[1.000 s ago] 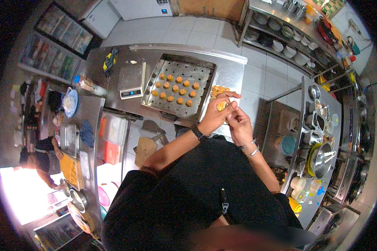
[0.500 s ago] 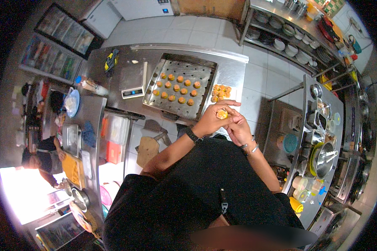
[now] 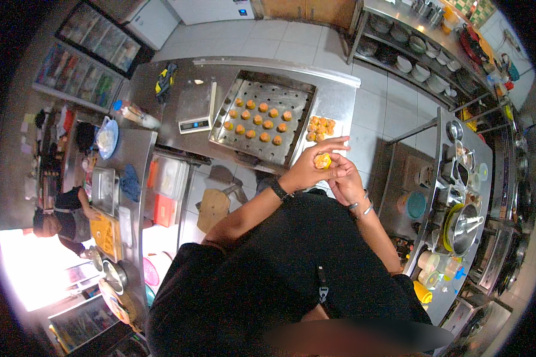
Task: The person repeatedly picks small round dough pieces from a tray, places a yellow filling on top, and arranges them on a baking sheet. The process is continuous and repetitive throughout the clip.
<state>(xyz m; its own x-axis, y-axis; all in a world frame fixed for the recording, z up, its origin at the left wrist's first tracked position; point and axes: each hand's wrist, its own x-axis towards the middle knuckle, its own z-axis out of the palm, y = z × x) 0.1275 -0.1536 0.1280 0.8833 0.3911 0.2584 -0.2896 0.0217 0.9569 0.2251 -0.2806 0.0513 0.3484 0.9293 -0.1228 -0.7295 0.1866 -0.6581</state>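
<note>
A small yellow-orange dumpling [image 3: 322, 160] sits between my two hands, just in front of my chest. My left hand [image 3: 304, 172] cups it in the crook of thumb and index finger, with the other fingers stretched out to the right. From the other side, the fingers of my right hand [image 3: 346, 181] press against the dumpling. Beyond my hands is a pile of similar pieces [image 3: 321, 126] on a pale board. To its left lies a perforated metal tray [image 3: 262, 150] bearing several dumplings [image 3: 257, 119] in rows.
Left of the tray stands a kitchen scale [image 3: 195, 125] on the steel table [image 3: 178, 70], with a black and yellow cloth [image 3: 165, 81] behind it. A stool [image 3: 213, 209] is below. Another person [image 3: 71, 214] works at the left counter; pans and containers fill the right counter [image 3: 443, 149].
The whole view has shifted slightly to the right. My right fingers have moved a little around the dumpling, which remains between both hands.
</note>
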